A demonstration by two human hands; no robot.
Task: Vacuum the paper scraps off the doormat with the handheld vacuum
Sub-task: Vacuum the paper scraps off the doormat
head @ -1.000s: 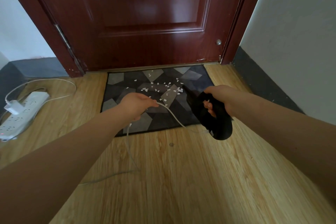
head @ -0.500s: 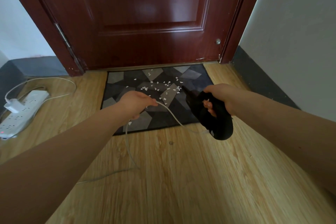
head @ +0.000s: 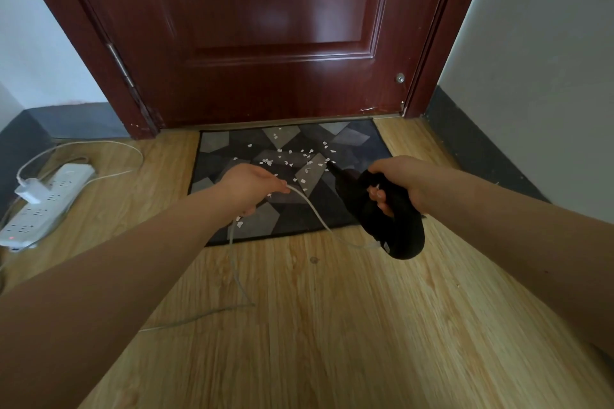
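Wooden floor (head: pixel 332 325), grey doormat (head: pixel 299 209) before red door (head: pixel 265 26)

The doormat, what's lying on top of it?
White paper scraps are scattered over the doormat. The hands, cord and vacuum cover parts of it, hiding whatever lies there.

Dim, soft daylight; wide-angle edge distortion.

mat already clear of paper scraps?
No, white paper scraps are scattered over the doormat, just ahead of the handheld vacuum gripped by the right hand.
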